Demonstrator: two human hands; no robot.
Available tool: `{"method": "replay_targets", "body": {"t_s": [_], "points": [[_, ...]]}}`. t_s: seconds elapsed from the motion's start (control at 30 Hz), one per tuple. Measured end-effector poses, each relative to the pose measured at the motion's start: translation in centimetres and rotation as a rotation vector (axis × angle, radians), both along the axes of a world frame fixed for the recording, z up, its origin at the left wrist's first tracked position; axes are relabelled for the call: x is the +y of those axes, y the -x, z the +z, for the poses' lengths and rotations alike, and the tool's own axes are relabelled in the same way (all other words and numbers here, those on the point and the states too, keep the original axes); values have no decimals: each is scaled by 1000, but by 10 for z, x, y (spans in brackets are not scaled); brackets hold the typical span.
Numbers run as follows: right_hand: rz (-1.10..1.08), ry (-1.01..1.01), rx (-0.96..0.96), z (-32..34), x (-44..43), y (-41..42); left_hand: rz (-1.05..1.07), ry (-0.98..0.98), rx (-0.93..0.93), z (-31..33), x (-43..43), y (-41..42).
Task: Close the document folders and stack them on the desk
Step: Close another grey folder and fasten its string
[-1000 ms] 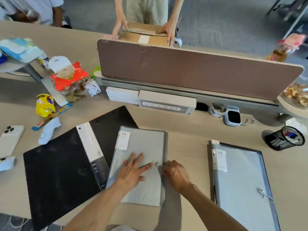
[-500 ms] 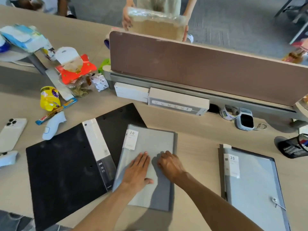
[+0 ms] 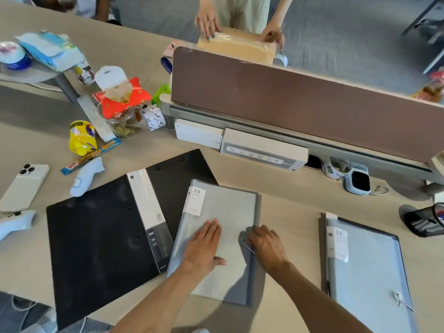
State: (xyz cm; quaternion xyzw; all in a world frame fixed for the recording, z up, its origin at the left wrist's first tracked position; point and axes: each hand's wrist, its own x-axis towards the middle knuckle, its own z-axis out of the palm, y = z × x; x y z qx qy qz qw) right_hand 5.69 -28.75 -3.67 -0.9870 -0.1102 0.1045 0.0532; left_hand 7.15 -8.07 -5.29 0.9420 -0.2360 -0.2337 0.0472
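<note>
Left hand [image 3: 204, 246] sits flat on the closed grey folder [image 3: 230, 207], which overlaps the open black folder [image 3: 101, 236] on the desk [image 3: 288, 200]. Right hand [image 3: 266, 246] curls at its clasp [image 3: 243, 240], can't tell if it's gripping.

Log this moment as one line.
left hand flat on grey folder | right hand at clasp | black folder open | right folder unstacked

Right fingers [image 3: 258, 233] back at clasp [image 3: 244, 240]

Probably an open-plan office: a brown fabric divider panel [image 3: 300, 102] crosses a long beige wooden desk [image 3: 288, 193], with grey carpet tiles [image 3: 336, 32] at upper right.
</note>
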Motion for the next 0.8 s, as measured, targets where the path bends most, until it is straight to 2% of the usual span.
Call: {"method": "replay_targets", "body": {"t_s": [0.17,0.43,0.67,0.8], "points": [[35,18,-43,0,-3,4,6,-36,11,4,-4,1],[-71,-120,-95,-11,-1,17,25,-55,7,4,-7,3],[-196,-153,65,-16,6,16,44,-55,22,2,-8,3],[-204,-134,16,-17,10,20,49,-50,33,-1,-8,3]]}}
